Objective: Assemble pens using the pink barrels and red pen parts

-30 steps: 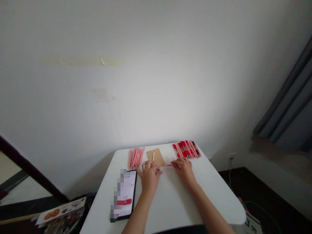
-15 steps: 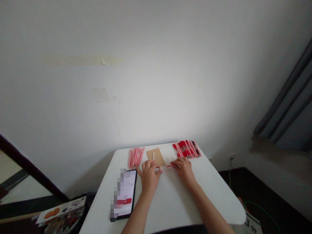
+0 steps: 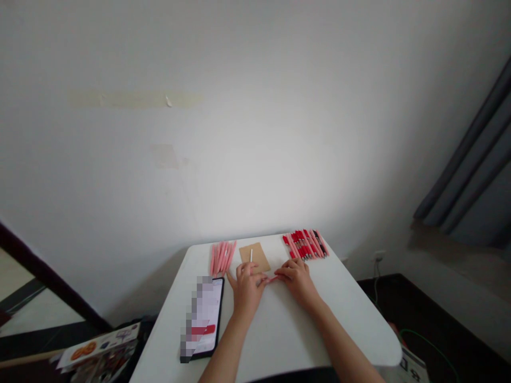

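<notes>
My left hand (image 3: 246,287) and my right hand (image 3: 296,279) meet over the middle of the white table (image 3: 287,330). Both pinch a short pink pen piece (image 3: 272,279) between their fingertips. Just behind the hands lies a brown card (image 3: 255,255) with a thin white rod (image 3: 251,255) on it. A row of pink pen barrels (image 3: 222,256) lies at the far left of the table. A row of red and pink pens (image 3: 305,243) lies at the far right.
A phone (image 3: 204,318) with a lit screen lies on the table left of my left arm. A white wall stands right behind the table. Grey curtains (image 3: 475,175) hang at the right. Printed boxes (image 3: 99,351) sit on the floor at lower left.
My right hand has moved left with the pink piece, and my left hand's fingers have closed onto its other end. The hands were apart before and now touch the same piece.
</notes>
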{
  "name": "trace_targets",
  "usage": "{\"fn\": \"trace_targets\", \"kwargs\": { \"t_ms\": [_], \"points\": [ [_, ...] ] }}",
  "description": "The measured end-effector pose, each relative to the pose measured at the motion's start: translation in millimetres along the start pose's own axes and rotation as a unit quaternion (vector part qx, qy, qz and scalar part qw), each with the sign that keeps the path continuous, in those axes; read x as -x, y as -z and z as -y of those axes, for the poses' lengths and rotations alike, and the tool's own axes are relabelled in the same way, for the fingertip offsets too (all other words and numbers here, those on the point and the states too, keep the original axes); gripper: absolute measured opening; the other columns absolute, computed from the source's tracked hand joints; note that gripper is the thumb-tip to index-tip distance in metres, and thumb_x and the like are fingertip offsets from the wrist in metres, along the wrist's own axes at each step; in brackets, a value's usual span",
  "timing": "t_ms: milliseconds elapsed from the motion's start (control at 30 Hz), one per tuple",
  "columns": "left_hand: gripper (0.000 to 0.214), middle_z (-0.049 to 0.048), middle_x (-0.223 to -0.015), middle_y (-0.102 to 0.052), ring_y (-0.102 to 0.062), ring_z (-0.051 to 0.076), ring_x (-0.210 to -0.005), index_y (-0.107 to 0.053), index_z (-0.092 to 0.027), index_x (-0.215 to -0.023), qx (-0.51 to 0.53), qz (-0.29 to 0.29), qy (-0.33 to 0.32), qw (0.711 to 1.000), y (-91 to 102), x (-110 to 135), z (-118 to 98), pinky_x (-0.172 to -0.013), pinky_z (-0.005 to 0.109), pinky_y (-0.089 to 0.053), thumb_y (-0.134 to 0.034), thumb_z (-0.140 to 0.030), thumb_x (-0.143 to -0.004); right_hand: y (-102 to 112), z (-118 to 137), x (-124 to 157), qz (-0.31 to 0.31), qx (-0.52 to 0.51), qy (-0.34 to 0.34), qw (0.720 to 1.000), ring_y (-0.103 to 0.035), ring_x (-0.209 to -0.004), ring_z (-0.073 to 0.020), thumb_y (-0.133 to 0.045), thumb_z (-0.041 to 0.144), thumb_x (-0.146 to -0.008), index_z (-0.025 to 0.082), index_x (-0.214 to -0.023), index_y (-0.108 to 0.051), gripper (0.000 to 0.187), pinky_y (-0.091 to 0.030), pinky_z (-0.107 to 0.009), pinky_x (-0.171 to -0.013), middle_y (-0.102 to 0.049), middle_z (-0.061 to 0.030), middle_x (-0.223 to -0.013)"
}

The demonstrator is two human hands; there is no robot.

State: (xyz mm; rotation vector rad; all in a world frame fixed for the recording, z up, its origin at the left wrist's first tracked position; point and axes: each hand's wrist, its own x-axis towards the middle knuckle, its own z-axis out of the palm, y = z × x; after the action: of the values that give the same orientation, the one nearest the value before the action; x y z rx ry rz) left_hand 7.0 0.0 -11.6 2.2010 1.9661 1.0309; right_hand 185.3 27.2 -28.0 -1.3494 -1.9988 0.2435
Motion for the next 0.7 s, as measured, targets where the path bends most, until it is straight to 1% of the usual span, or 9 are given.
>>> {"fn": "trace_targets", "kwargs": {
  "t_ms": [167, 333, 467, 700],
  "points": [
    [0.006, -0.0005, -0.111, -0.064, -0.046, 0.025, -0.114, -0.073, -0.037, -0.076, 0.004, 0.005, -0.004, 1.000, 0.3, -0.4, -0.8, -0.108, 0.063, -0.010, -0.071, -0.035, -0.071, 0.4, -0.4, -0.6, 0.012, 0.004, -0.001, 1.000, -0.050, -0.101, -0.0232, -0.062, 0.027, -0.085, 0.034, -0.093, -0.074, 0.016, -0.033, -0.037, -0.090, -0.068, -0.0027, -0.092],
    [0.004, 0.0001, -0.111, -0.064, -0.046, 0.026, -0.115, -0.073, -0.035, -0.074, 0.004, 0.004, -0.006, 1.000, -2.2, -0.3, 0.3, -0.108, 0.066, -0.006, -0.072, -0.033, -0.070, 0.3, -0.7, 0.1, 0.008, 0.008, -0.007, 1.000, -0.050, -0.101, -0.0216, -0.063, 0.026, -0.084, 0.035, -0.093, -0.074, 0.016, -0.033, -0.035, -0.089, -0.068, -0.0015, -0.093],
    [0.002, 0.0001, -0.111, -0.064, -0.046, 0.025, -0.114, -0.072, -0.032, -0.073, -0.007, -0.005, -0.011, 1.000, -3.6, 0.0, 0.9, -0.108, 0.066, -0.006, -0.071, -0.030, -0.071, 1.7, 0.6, 0.5, 0.003, 0.017, -0.017, 1.000, -0.050, -0.101, -0.0214, -0.062, 0.027, -0.085, 0.034, -0.093, -0.074, 0.016, -0.034, -0.035, -0.088, -0.068, -0.0022, -0.093],
    [0.002, 0.0011, -0.111, -0.064, -0.047, 0.024, -0.112, -0.070, -0.028, -0.074, -0.025, -0.019, -0.025, 0.999, -1.7, 1.1, -0.7, -0.109, 0.064, -0.007, -0.068, -0.029, -0.074, 3.2, -4.0, -0.1, -0.029, 0.045, -0.059, 0.997, -0.051, -0.099, -0.0233, -0.058, 0.029, -0.087, 0.030, -0.094, -0.074, 0.017, -0.035, -0.036, -0.087, -0.068, -0.0046, -0.094]
  ]
}}
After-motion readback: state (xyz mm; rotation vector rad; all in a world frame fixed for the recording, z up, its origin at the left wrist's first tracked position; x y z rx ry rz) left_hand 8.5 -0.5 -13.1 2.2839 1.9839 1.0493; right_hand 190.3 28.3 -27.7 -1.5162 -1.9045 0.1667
